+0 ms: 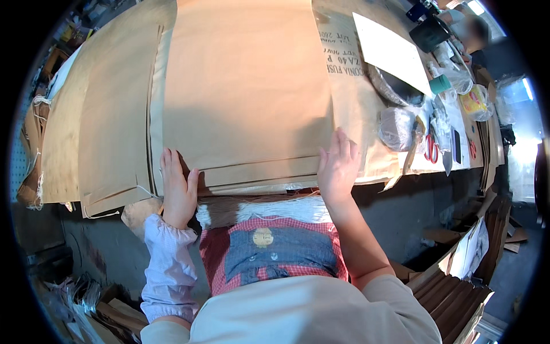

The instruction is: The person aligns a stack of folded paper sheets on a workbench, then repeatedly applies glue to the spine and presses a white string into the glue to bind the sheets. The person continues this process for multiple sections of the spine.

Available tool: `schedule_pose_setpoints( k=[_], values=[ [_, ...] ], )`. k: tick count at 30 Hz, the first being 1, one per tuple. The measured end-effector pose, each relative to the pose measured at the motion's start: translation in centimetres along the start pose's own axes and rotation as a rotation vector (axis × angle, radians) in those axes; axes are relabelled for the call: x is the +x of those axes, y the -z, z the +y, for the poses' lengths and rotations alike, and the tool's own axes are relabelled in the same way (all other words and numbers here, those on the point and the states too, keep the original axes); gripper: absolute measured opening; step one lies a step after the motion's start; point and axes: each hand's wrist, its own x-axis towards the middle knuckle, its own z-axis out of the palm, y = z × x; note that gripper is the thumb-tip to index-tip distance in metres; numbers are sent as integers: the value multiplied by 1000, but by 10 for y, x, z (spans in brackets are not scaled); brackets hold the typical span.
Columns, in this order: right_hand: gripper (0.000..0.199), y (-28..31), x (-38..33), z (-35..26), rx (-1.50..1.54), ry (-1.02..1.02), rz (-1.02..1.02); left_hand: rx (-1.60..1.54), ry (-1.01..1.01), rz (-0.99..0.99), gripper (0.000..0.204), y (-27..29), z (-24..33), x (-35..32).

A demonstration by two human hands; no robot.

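Observation:
A stack of large brown paper sheets (246, 103) lies in front of me, its near edges slightly staggered. My left hand (180, 189) rests against the stack's near left corner, fingers stretched out and thumb apart. At the near right corner, my right hand (338, 172) lies along the side edge with straight fingers. Neither hand is wrapped around anything. Just left of the stack is another pile of brown paper (117, 120), with a pale string at its near edge. Long white and brown strings (269, 209) hang across my lap below the table edge.
On the right of the table are a white sheet (392, 54), a plastic-wrapped bundle (396, 127), red-handled scissors (431, 149), a dark phone-like slab (456, 145) and a green roll (440, 84). Folded brown cardboard (452, 304) stands at lower right. Another person (472, 34) is at far right.

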Motion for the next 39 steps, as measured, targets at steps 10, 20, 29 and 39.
schedule_pose_setpoints(
  k=[10,20,29,39],
  values=[
    [31,34,-3,31,1030,-425,-281,-620,468,-70,26,42,-7,4],
    [41,-58,30,-225,1228,-69,-810,-92,437,636,25,185,-259,-39],
    [63,-89,15,-315,876,18,-869,200,653,307,33,213,-375,-23],
    [19,87,10,37,305,-27,-331,-36,252,340,13,123,-133,-57]
  ],
)
